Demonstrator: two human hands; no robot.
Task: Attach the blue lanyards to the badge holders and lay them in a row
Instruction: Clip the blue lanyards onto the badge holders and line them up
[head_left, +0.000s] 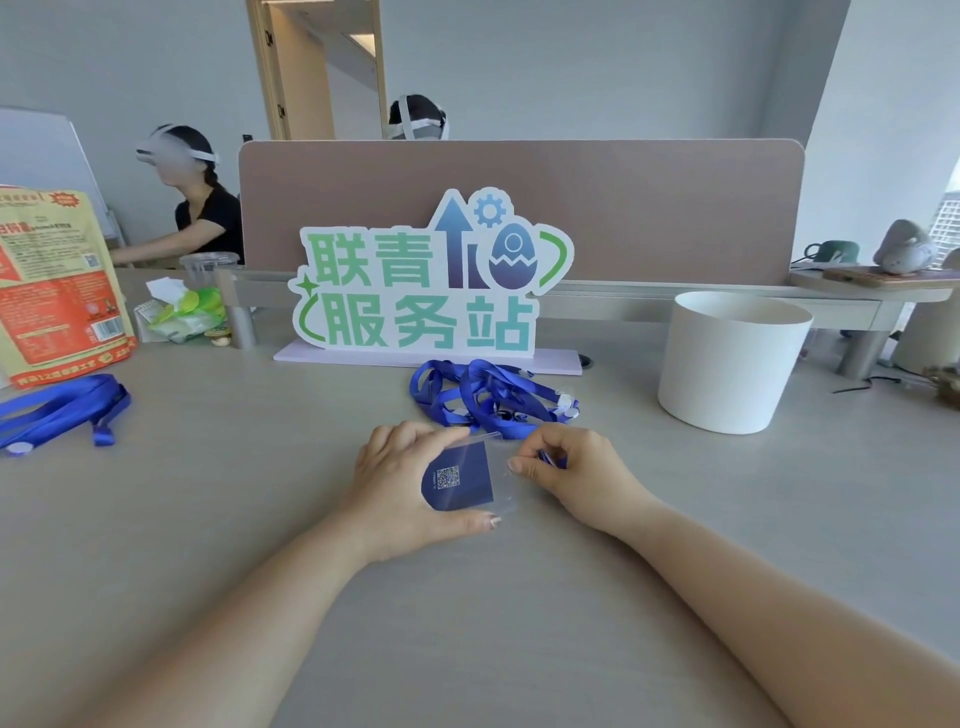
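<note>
Your left hand (400, 483) grips the clear badge holder (462, 480) just above the desk (260, 545). The fingers curl over its far edge and the thumb runs along its near edge, so the holder sits clamped between them. The dark blue card inside it, printed with a QR code, faces up.

Your right hand (576, 467) is curled at the holder's right edge. Its thumb and fingers are closed together on a blue lanyard end (550, 460), with the thumb tip right at the clear plastic. Whether the end is hooked into the holder is too small to tell.

Just beyond your knuckles lies a tangled pile of blue lanyards (488, 395), in front of the green-lettered standing sign (431, 280). Another blue lanyard (62, 408) lies well apart at the far left, near an orange snack bag (57, 280). A white round container (732, 358) stands to the right.
</note>
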